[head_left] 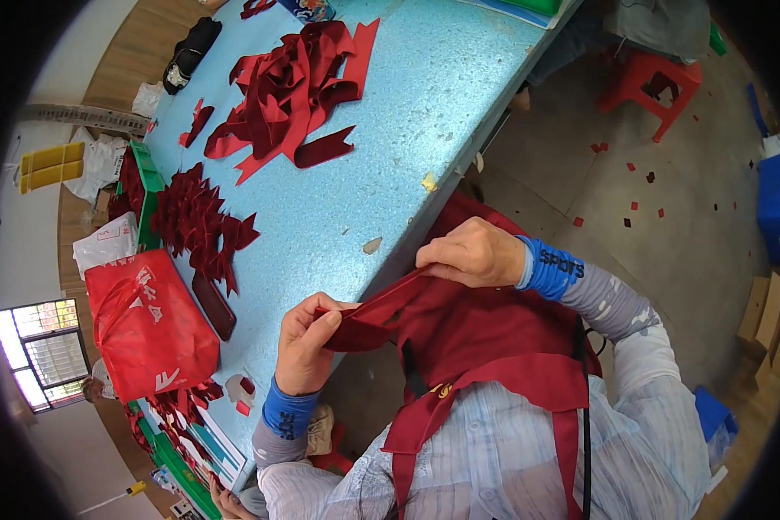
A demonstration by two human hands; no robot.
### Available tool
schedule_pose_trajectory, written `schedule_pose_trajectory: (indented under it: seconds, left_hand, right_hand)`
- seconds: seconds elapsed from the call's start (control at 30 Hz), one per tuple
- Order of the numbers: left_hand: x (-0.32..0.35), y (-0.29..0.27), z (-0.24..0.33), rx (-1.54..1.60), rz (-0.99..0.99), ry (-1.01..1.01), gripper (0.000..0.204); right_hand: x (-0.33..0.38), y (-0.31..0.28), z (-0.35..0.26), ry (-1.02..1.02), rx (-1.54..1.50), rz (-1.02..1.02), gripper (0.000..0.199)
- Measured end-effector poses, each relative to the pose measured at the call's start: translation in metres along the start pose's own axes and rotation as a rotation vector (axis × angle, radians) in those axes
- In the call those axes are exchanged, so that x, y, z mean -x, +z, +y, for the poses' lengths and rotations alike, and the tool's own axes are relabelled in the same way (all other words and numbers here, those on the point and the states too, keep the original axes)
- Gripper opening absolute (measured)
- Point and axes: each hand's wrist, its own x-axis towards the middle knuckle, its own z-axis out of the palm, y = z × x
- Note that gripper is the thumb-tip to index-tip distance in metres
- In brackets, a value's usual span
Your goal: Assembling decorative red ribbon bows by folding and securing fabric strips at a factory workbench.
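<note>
A dark red ribbon (374, 310) stretches between my two hands, above my lap and beside the table edge. My left hand (303, 348) pinches its left end between thumb and fingers, and a fold of the ribbon hangs below. At the other end my right hand (470, 253) is closed on the strip, higher and farther right. Under it lies the maroon apron (494, 325) that I wear, similar in colour, so the ribbon's right end is hard to make out.
On the blue table (321, 230) lie a loose heap of red ribbons (299, 91) and a pile of folded ribbon pieces (198, 217). A red bag (152, 325) and a dark phone-like slab (213, 305) are at the left. A red stool (654, 87) stands on the floor. Another person's hand (227, 501) shows at lower left.
</note>
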Motion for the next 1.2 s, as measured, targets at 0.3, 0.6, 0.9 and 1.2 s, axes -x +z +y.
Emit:
schedule_pose_trajectory:
  seconds: [0.3,0.6,0.9,1.2]
  left_hand:
    - [0.013,0.000,0.009,0.165,0.047,-0.022,0.012]
    - [0.021,-0.015,-0.005,0.238,0.053,-0.011,0.011]
    - [0.024,-0.031,-0.016,0.302,0.102,0.003,0.012]
    - [0.020,-0.053,-0.037,0.446,0.138,0.098,0.010]
  right_hand:
    - [0.000,-0.045,-0.007,0.016,-0.108,-0.040,0.013]
    - [0.002,-0.079,-0.012,0.170,0.000,-0.126,0.012]
    - [-0.013,-0.099,0.000,0.227,0.062,-0.124,0.011]
    - [-0.066,-0.115,0.029,0.141,0.183,-0.185,0.011]
